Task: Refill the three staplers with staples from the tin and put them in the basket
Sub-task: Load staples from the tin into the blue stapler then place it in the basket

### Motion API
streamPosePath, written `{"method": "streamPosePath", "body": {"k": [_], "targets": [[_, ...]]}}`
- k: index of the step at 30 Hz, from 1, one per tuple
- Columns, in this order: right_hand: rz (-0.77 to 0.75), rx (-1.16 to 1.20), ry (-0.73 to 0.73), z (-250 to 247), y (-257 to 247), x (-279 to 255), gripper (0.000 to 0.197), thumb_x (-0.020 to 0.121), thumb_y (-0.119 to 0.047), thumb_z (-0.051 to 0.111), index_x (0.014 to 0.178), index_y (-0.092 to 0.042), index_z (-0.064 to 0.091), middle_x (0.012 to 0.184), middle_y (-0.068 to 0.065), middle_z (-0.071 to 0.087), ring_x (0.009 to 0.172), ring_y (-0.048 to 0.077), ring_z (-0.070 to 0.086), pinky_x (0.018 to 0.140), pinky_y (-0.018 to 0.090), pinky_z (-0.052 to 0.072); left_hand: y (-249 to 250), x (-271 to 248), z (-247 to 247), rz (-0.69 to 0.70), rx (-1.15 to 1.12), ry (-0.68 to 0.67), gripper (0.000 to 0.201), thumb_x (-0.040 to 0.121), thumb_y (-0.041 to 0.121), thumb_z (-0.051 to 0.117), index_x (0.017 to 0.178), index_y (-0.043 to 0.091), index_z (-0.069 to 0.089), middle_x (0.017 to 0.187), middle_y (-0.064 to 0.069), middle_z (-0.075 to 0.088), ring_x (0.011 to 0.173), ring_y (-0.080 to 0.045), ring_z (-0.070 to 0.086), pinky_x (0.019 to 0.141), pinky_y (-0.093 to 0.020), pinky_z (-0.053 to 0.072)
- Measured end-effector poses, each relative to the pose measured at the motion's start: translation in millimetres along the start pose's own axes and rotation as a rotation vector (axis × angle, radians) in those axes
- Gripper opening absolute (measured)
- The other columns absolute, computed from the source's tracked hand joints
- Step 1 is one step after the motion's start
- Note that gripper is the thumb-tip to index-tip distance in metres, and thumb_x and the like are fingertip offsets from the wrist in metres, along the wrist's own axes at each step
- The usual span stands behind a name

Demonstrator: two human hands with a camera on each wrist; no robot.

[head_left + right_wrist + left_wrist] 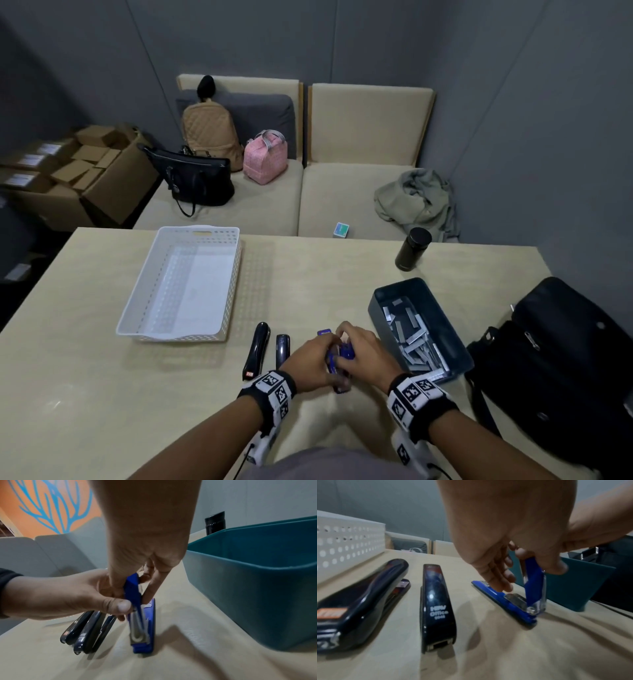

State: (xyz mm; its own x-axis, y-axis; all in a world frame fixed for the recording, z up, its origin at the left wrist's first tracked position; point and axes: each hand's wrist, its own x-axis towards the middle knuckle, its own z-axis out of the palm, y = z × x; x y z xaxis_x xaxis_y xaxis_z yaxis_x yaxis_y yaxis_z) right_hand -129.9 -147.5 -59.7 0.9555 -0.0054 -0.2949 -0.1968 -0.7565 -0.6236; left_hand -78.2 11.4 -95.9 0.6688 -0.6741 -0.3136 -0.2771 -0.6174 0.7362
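Observation:
A blue stapler (337,358) lies on the table with its top arm (533,577) swung up and the metal staple channel (138,630) showing. My left hand (308,363) holds the raised arm with its thumb (123,607), while its fingers (498,580) reach down to the base. My right hand (361,349) pinches the same arm from the other side. Two dark staplers (257,349) (282,347) lie closed just to the left. The white perforated basket (171,337) stands behind them, with nothing inside. To the right, the teal tin (380,310) holds several staple strips (416,332).
A black bottle (412,248) stands behind the tin, and a black bag (565,359) lies at the table's right edge. Behind the table, a beige sofa (359,192) carries bags, a jacket and a small box. Cardboard boxes (78,171) sit at the far left.

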Motion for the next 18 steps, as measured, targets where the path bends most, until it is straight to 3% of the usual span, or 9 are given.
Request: {"method": "streamPosePath", "body": {"k": [3,5,8,12,15,18], "targets": [[-0.023,0.085,-0.064,-0.6,3.5,-0.7,0.030,0.071,-0.040,0.076,0.085,-0.026,0.053,0.082,-0.008,0.057,0.071,0.005,0.052,0.060,0.015,0.042,2.9,-2.3,6.7,-0.080,0.030,-0.054,0.054,0.073,0.034,0.075,0.115,0.012,0.048,0.104,-0.010,0.067,0.092,-0.027,0.063,0.078,-0.039,0.052],[-0.045,0.147,-0.113,-3.8,6.0,-2.4,0.032,0.068,-0.041,0.082,0.083,-0.027,0.057,0.078,-0.008,0.059,0.064,0.000,0.052,0.059,0.013,0.041,2.0,-6.0,6.7,-0.077,0.016,-0.054,0.050,0.072,0.033,0.072,0.112,0.012,0.051,0.102,-0.010,0.068,0.091,-0.028,0.064,0.078,-0.040,0.053],[-0.087,0.215,-0.225,-12.0,8.7,-4.1,0.032,0.068,-0.027,0.085,0.086,-0.033,0.059,0.094,-0.005,0.063,0.070,0.000,0.059,0.066,0.015,0.045,1.6,-8.7,-1.5,-0.018,-0.006,-0.090,0.041,0.068,0.026,0.077,0.104,0.011,0.063,0.093,-0.011,0.072,0.082,-0.025,0.066,0.072,-0.035,0.052],[-0.187,0.086,-0.284,-15.7,3.2,-4.4,0.036,0.075,-0.016,0.078,0.104,-0.030,0.062,0.113,-0.004,0.057,0.083,0.007,0.062,0.073,0.015,0.048,-1.2,-8.9,-18.3,-0.031,-0.011,-0.234,0.025,0.073,0.014,0.081,0.095,0.006,0.070,0.098,-0.011,0.075,0.088,-0.019,0.069,0.085,-0.034,0.057],[-0.183,0.002,-0.244,-13.9,-5.1,-0.1,0.030,0.073,-0.018,0.081,0.097,-0.023,0.064,0.101,-0.006,0.055,0.082,0.011,0.059,0.074,0.021,0.050,0.2,-9.0,-25.7,-0.047,0.000,-0.290,0.018,0.079,0.008,0.074,0.096,0.004,0.069,0.094,-0.012,0.072,0.089,-0.020,0.067,0.080,-0.024,0.051],[-0.107,-0.028,-0.147,-14.4,-8.4,6.9,0.029,0.069,-0.019,0.086,0.091,-0.015,0.068,0.083,-0.009,0.057,0.073,0.005,0.056,0.069,0.019,0.049,4.1,-9.9,-28.1,-0.062,0.029,-0.185,0.026,0.079,0.023,0.076,0.096,0.006,0.067,0.088,-0.007,0.069,0.085,-0.025,0.065,0.074,-0.033,0.051]]}}
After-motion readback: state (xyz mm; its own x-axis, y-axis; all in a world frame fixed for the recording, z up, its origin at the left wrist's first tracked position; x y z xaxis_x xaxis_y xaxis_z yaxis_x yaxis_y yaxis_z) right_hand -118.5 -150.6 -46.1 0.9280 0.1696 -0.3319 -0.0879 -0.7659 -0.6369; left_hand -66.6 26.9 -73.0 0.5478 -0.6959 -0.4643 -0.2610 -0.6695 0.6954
